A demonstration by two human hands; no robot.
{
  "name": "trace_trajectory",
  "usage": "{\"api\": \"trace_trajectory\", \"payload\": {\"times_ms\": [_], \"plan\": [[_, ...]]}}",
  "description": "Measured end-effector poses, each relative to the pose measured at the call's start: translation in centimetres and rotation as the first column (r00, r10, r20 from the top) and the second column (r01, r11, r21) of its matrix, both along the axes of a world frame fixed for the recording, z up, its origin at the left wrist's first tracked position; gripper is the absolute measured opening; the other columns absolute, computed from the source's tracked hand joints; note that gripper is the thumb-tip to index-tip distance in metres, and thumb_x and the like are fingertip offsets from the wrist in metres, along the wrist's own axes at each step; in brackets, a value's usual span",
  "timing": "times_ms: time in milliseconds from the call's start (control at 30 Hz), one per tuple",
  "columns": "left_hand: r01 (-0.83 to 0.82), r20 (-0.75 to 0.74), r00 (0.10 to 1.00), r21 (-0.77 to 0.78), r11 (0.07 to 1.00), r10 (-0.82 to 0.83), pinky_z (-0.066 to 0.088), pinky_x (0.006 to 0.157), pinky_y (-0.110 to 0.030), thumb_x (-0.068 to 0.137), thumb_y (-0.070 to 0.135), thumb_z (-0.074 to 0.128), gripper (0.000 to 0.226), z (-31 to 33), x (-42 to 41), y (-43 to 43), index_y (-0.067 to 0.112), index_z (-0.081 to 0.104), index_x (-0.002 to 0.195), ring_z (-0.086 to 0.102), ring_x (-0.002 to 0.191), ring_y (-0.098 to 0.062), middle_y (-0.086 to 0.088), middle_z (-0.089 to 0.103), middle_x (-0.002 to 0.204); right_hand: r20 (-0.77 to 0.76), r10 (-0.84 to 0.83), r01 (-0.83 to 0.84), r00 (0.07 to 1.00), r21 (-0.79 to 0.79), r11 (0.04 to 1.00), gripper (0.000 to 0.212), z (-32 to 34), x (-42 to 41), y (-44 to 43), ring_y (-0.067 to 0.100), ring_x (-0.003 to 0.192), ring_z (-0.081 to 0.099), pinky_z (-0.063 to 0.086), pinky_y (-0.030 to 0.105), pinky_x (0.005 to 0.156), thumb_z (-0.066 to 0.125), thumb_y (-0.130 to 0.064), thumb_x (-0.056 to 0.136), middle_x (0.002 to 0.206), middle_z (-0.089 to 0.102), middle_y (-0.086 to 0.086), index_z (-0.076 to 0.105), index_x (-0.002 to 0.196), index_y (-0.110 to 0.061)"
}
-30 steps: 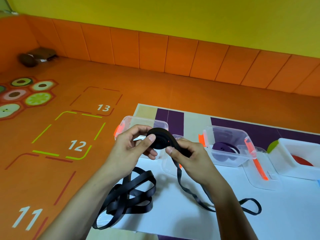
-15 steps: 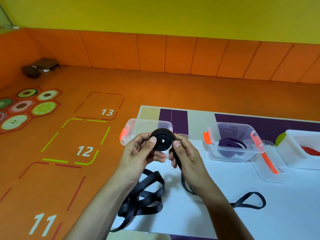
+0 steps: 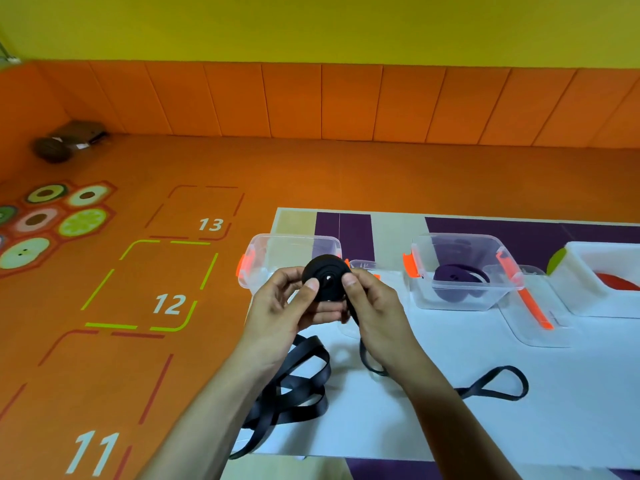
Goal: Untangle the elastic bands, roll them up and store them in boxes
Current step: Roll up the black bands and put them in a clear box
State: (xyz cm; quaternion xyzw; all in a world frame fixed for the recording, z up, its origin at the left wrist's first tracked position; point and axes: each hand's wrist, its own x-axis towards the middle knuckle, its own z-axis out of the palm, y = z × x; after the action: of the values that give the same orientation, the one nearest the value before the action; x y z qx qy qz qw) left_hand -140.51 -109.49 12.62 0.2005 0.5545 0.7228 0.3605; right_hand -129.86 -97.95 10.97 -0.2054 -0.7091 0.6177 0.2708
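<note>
A black elastic band is partly wound into a tight roll (image 3: 325,275), held up between both hands above the white table (image 3: 519,427). My left hand (image 3: 280,306) pinches the roll's left side, thumb on its face. My right hand (image 3: 374,306) grips its right side. The unrolled tail runs down under my right wrist and ends in a loop (image 3: 498,384) on the table. A second black band lies in a tangled heap (image 3: 294,386) at the table's left edge. Behind the roll stands an empty clear box (image 3: 277,254) with orange clips.
A clear box (image 3: 460,271) holds a rolled purple band (image 3: 453,277). Its lid (image 3: 533,306) with an orange clip lies to the right. A white box (image 3: 595,289) with something red inside sits at the far right. Orange floor with numbered squares lies left.
The roll has turned to face me and looks slightly thicker. The tail's loop on the table has drawn a little closer to my right arm.
</note>
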Motion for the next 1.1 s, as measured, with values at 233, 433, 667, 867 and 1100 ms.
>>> {"api": "trace_trajectory", "payload": {"times_ms": [233, 433, 667, 867, 1100], "plan": [[0.065, -0.505, 0.826, -0.356, 0.932, -0.250, 0.056, 0.055, -0.036, 0.094, 0.020, 0.072, 0.022, 1.7, -2.9, -1.5, 0.030, 0.067, 0.113, 0.061, 0.058, -0.018, 0.004, 0.066, 0.099, 0.244, 0.109, -0.185, 0.964, 0.316, 0.931, 0.020, 0.0, 1.0, 1.3, 0.006, 0.095, 0.057, 0.044, 0.022, 0.083, 0.048, -0.036, 0.107, 0.097, 0.060, -0.016, 0.066, 0.116, -0.033], [0.157, -0.622, 0.693, -0.363, 0.918, -0.364, 0.059, 0.068, -0.035, 0.098, 0.025, 0.066, 0.007, 2.5, -3.5, -1.4, 0.023, 0.067, 0.105, 0.070, 0.066, -0.021, 0.005, 0.070, 0.096, 0.193, 0.115, -0.165, 0.975, 0.270, 0.949, 0.035, 0.8, 1.6, 1.6, 0.002, 0.110, 0.057, 0.039, 0.011, 0.092, 0.051, -0.032, 0.105, 0.108, 0.060, -0.019, 0.061, 0.138, -0.036], [0.009, -0.655, 0.748, -0.152, 0.988, -0.107, 0.053, 0.060, -0.031, 0.098, 0.027, 0.066, 0.009, 2.6, -4.3, -1.4, 0.024, 0.067, 0.106, 0.066, 0.057, -0.022, 0.003, 0.068, 0.097, 0.325, 0.094, -0.179, 0.941, 0.244, 0.953, 0.011, -0.8, 2.0, 2.8, 0.005, 0.095, 0.066, 0.052, 0.031, 0.089, 0.065, -0.028, 0.099, 0.102, 0.072, -0.016, 0.063, 0.108, -0.034], [-0.053, -0.659, 0.750, -0.142, 0.989, -0.054, 0.053, 0.059, -0.032, 0.099, 0.024, 0.064, 0.007, 2.4, -4.8, -1.2, 0.022, 0.068, 0.104, 0.063, 0.056, -0.020, 0.008, 0.068, 0.091, 0.339, -0.025, -0.037, 0.940, 0.175, 0.984, 0.012, -3.2, 2.8, 3.6, 0.009, 0.072, 0.057, 0.045, 0.025, 0.072, 0.069, -0.036, 0.095, 0.075, 0.066, -0.006, 0.076, 0.091, -0.027], [-0.097, -0.549, 0.835, -0.078, 0.992, 0.038, 0.051, 0.054, -0.027, 0.098, 0.017, 0.063, 0.007, 1.8, -5.3, -1.2, 0.018, 0.069, 0.102, 0.059, 0.052, -0.023, 0.007, 0.070, 0.086, 0.188, 0.002, -0.003, 0.982, 0.008, 1.000, 0.035, -2.3, 3.7, 4.4, 0.016, 0.069, 0.052, 0.044, 0.032, 0.074, 0.058, -0.028, 0.104, 0.071, 0.057, 0.007, 0.065, 0.074, -0.010]]}}
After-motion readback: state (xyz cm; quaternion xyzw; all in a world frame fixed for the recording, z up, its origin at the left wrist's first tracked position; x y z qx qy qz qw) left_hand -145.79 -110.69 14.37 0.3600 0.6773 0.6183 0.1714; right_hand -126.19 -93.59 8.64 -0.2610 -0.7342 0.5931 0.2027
